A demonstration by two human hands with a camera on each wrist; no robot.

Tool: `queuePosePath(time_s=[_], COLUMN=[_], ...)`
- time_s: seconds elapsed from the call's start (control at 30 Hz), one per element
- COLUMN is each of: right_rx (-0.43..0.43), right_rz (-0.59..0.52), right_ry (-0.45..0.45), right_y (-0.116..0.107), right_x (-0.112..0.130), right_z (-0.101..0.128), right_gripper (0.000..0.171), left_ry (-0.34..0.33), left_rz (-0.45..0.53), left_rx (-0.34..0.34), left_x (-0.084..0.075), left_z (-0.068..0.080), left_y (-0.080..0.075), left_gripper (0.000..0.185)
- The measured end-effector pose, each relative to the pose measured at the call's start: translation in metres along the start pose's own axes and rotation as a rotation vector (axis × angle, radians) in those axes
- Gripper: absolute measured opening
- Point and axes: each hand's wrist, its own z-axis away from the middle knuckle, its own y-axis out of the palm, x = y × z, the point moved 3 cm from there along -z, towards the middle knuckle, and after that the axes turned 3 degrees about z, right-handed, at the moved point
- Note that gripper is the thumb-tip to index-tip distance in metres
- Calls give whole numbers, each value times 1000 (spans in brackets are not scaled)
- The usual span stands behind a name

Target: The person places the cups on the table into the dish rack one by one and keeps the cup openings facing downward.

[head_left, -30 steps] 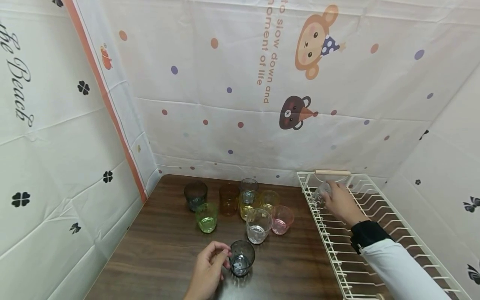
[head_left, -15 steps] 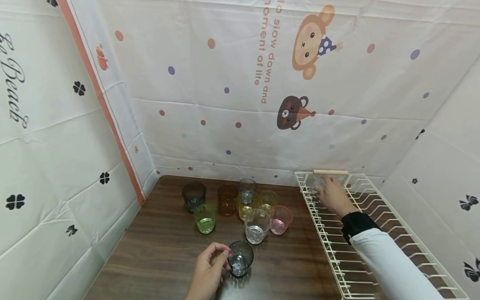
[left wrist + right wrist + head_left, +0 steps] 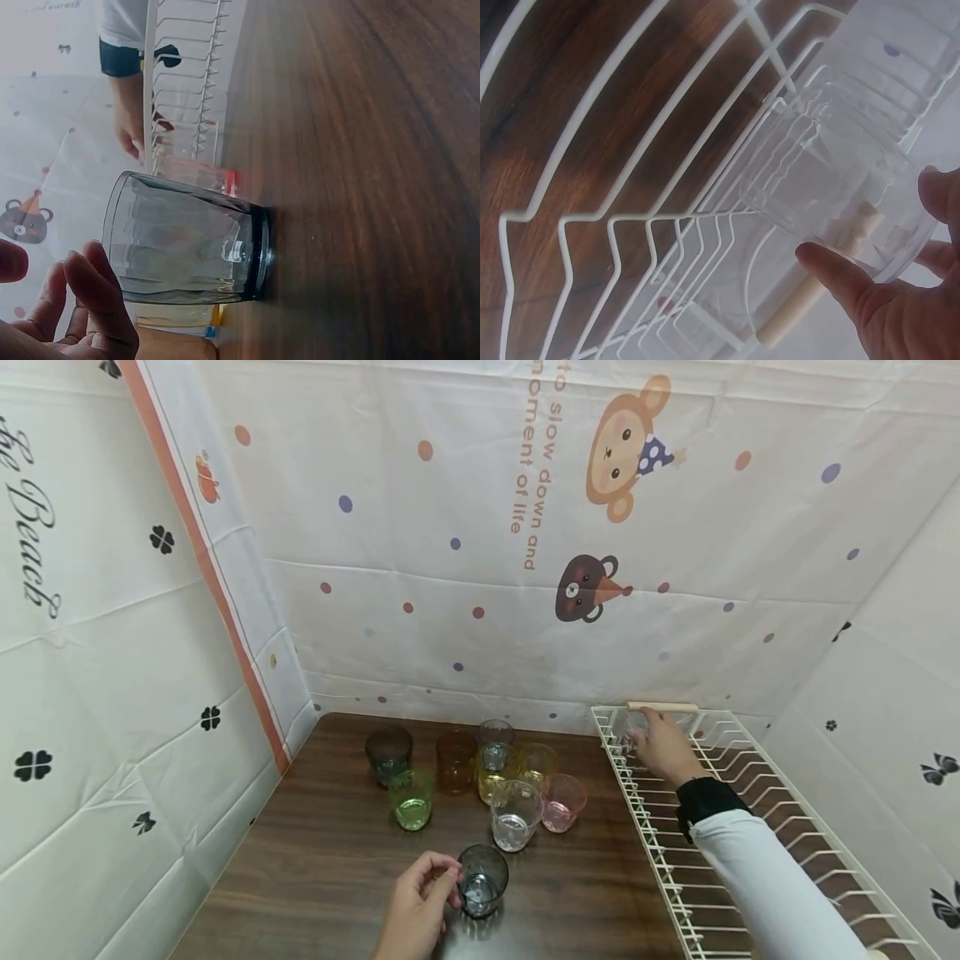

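A dark grey glass (image 3: 482, 881) (image 3: 187, 240) stands upright near the front of the brown table (image 3: 330, 860). My left hand (image 3: 422, 903) lies just left of it. Its curled fingers (image 3: 94, 300) sit close by the glass's rim and the thumb stays apart, so I see no grip. My right hand (image 3: 662, 748) reaches into the far end of the white wire rack (image 3: 675, 868), where thumb and fingers (image 3: 840, 277) hold a clear ribbed glass (image 3: 832, 172) (image 3: 636, 728) by its rim. This glass is tilted against the rack wires (image 3: 592, 225).
Several coloured glasses cluster mid-table: dark (image 3: 389, 753), brown (image 3: 457, 758), yellow (image 3: 534, 762), green (image 3: 411, 797), clear (image 3: 515, 814), pink (image 3: 562, 802). The rack has a wooden handle (image 3: 663, 707) at its far end. Printed sheets wall in the table on three sides.
My right hand has carried the clear glass a little farther towards the rack's far end. My left hand and the dark grey glass have stayed put.
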Motion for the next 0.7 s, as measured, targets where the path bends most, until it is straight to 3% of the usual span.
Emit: queuePosePath(time_s=[0.43, 0.7], right_rx=[-26, -63], right_rz=[-34, -53], right_ry=[7, 6], right_y=[2, 5], right_x=[1, -1], right_z=[2, 5], right_gripper=[61, 61], left_ry=[-2, 14], left_rz=[-6, 14], left_rx=[23, -1], left_x=[1, 6], left_z=[0, 0], left_y=[-1, 0], left_gripper=[24, 22])
